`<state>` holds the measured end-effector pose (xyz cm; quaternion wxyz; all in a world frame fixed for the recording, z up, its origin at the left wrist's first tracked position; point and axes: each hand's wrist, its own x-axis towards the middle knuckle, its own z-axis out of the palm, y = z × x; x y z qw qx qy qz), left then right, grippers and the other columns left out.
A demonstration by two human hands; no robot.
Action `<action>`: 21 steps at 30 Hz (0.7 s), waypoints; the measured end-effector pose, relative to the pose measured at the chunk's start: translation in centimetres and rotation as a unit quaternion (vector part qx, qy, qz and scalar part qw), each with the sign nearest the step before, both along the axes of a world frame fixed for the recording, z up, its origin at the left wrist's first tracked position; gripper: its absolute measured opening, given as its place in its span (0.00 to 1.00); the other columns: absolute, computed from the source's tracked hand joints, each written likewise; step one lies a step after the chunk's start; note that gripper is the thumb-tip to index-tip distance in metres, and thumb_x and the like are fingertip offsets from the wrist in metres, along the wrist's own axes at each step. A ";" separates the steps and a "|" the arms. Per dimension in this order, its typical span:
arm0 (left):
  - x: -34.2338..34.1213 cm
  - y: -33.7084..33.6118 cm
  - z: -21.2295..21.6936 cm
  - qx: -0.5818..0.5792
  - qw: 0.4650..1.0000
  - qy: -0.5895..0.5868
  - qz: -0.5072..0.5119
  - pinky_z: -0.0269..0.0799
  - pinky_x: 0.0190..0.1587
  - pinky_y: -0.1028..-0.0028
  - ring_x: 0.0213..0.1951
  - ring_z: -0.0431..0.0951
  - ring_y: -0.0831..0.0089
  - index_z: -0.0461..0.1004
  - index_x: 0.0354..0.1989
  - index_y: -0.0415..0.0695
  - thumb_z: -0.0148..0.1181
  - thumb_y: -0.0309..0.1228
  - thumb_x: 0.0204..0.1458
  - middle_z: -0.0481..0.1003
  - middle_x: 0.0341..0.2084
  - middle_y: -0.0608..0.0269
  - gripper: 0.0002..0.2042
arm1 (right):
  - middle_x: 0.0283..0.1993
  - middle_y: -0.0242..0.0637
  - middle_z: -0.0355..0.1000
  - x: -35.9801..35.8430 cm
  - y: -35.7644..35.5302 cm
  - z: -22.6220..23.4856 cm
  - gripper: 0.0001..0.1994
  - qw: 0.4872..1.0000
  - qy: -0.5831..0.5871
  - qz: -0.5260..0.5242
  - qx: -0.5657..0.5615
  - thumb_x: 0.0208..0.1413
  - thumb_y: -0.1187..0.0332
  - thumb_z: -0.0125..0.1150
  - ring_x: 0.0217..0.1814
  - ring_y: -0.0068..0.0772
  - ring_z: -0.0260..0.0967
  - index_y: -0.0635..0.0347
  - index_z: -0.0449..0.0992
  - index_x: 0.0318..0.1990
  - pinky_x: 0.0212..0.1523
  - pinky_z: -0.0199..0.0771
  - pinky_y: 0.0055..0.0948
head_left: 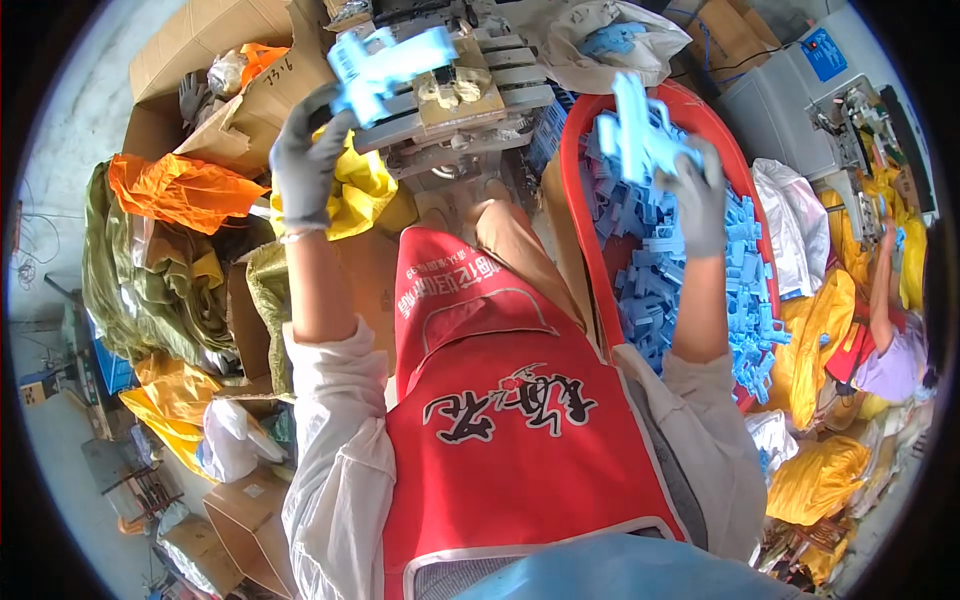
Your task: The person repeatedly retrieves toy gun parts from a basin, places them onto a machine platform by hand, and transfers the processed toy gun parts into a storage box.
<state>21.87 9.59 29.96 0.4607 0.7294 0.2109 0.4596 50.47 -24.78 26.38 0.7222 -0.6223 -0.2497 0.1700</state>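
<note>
Blue plastic parts (pixel 385 62) in gloved left hand (pixel 305 160), right hand (pixel 698 195)

Open brown cardboard boxes (pixel 205 40) far left, more (pixel 240 515) near left (flaps up); a blue rectangular label (pixel 823 52) on the grey machine far right.

Grey concrete floor (pixel 70 120), cardboard boxes (pixel 200 40), yellow sacks (pixel 820 480), daylight.
</note>
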 end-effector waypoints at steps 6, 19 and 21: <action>-7.9 0.3 -4.9 -0.084 0.991 -0.032 0.102 0.67 0.51 0.78 0.44 0.73 0.77 0.71 0.49 0.33 0.62 0.24 0.52 0.75 0.43 0.61 0.17 | 0.44 0.40 0.71 -2.5 13.5 3.2 0.18 0.969 0.041 0.229 0.087 0.59 0.67 0.55 0.40 0.30 0.75 0.62 0.64 0.55 0.37 0.79 0.28; -15.1 0.8 -11.1 -0.146 0.969 -0.012 0.198 0.67 0.49 0.78 0.43 0.74 0.77 0.73 0.47 0.34 0.61 0.23 0.53 0.76 0.42 0.61 0.14 | 0.28 0.32 0.73 0.5 19.4 2.8 0.22 0.856 -0.435 0.237 -0.152 0.58 0.52 0.57 0.23 0.22 0.66 0.59 0.71 0.52 0.27 0.68 0.24; -14.6 0.7 -12.2 -0.145 0.967 0.008 0.210 0.67 0.49 0.79 0.42 0.74 0.78 0.73 0.46 0.34 0.61 0.24 0.53 0.76 0.41 0.62 0.13 | 0.36 0.48 0.75 -3.4 18.5 9.1 0.23 0.707 -0.532 0.174 -0.432 0.55 0.54 0.57 0.40 0.49 0.74 0.55 0.69 0.55 0.43 0.72 0.39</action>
